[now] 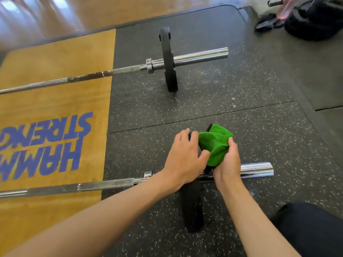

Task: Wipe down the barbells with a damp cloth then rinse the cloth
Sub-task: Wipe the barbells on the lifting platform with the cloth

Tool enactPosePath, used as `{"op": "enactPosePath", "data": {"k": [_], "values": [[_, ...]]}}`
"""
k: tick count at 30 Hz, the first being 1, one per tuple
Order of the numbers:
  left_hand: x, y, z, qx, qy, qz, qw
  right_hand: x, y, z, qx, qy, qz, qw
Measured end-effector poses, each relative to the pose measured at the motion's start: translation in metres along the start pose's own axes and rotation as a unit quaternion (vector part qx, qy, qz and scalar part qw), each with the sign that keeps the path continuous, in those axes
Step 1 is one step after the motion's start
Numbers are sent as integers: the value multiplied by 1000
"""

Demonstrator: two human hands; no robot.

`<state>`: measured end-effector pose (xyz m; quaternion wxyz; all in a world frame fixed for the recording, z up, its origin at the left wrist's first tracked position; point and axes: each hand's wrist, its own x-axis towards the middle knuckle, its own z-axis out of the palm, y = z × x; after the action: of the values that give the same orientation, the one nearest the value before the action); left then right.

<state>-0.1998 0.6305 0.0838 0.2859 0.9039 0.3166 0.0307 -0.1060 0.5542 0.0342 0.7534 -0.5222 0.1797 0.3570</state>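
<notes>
- The green cloth (215,143) sits at about 5 o'clock from the middle of the view, bunched over the top rim of the near plate (191,206), a black disc standing on edge
- The right hand (227,164) has its grip clamped on the cloth: the thumb lies across the cloth's 3 o'clock side, and the other fingers are hidden beneath the fabric
- The left hand (182,160) lies on the plate's 9 o'clock side, its grip curled over the plate's top rim and its thumb touching the cloth
- The near barbell (257,169) runs from 9 o'clock to 3 o'clock under both wrists; its chrome sleeve sticks out past the right hand, and its shaft reaches away over the wooden platform (55,101)
- The far barbell (200,56) lies at 12 o'clock, roughly parallel to the near one and well apart from it, carrying the far plate (168,60), which also stands on edge
- Both plates stand on the speckled rubber floor (241,108)
- The platform at 9 o'clock bears blue lettering, seen upside down
- A dark bag (315,21) rests at 1 o'clock, blurred
- A knee (311,229) in dark cloth shows at 4 o'clock
</notes>
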Motion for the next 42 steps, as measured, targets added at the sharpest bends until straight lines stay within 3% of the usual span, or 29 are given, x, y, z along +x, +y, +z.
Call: {"op": "enactPosePath", "data": {"k": [3, 5, 10, 15, 20, 25, 29, 32, 37, 42], "values": [[-7, -10, -3, -136, 41, -11, 990, -17, -11, 16, 19, -21, -42, 999], [-16, -30, -12, -156, 40, -17, 987, -33, -27, 31, 22, -34, -92, 995], [-54, -135, -46, 44, -48, 40, 997, -96, -63, 69, 43, -97, -170, 980], [-77, -218, -77, 253, -153, 118, 948, -147, -45, 110, 82, -140, -202, 966], [-92, -246, -93, 282, -193, 147, 928, -166, 1, 123, 114, -147, -201, 962], [-104, -248, -82, 267, -171, 129, 940, -159, 56, 104, 137, -128, -151, 971], [-113, -243, -52, 251, -159, 100, 949, -154, 101, 87, 71, -84, -138, 984], [-116, -236, -33, 263, -154, 98, 947, -148, 126, 67, -82, -10, -199, 977], [-113, -227, -21, 272, -169, 87, 943, -134, 162, 39, -337, 37, -341, 877], [-109, -226, -19, 219, -149, 78, 961, -105, 181, 35, -392, 93, -394, 826]]}}
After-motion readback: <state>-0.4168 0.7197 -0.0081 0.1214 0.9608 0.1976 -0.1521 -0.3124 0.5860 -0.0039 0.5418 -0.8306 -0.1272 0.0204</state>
